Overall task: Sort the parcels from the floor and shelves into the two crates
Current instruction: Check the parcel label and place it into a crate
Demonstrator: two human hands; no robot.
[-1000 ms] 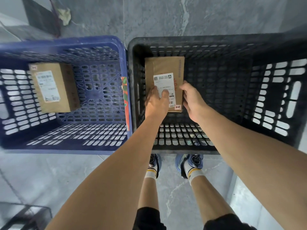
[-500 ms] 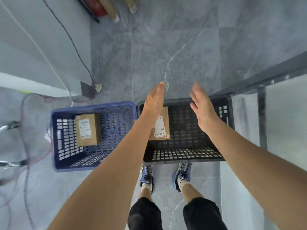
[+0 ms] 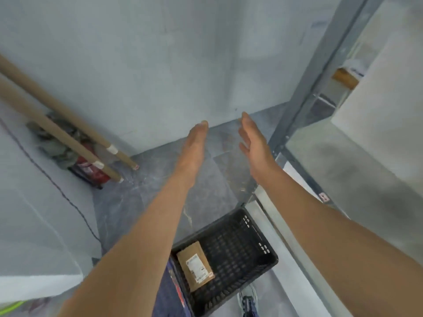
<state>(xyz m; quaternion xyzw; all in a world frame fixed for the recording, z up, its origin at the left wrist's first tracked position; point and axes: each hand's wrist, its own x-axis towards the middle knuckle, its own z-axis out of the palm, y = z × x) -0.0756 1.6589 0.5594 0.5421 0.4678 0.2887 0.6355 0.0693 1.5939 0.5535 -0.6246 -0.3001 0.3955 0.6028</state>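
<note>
step: likely seeking the next parcel | hands: left hand (image 3: 194, 143) and right hand (image 3: 254, 145) spread, empty, raised apart | parcel (image 3: 195, 271) lies in black crate (image 3: 242, 248) | next: probably a reach toward shelf (image 3: 343, 161)

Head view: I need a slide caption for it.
Left hand and right hand open, empty; parcel lies in black crate beside shelf.

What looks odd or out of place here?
Only the left corner: a crumpled grey cloth heaped on a red extinguisher, two cardboard tubes leaning across it. The parcel sits inside the black crate.
</note>
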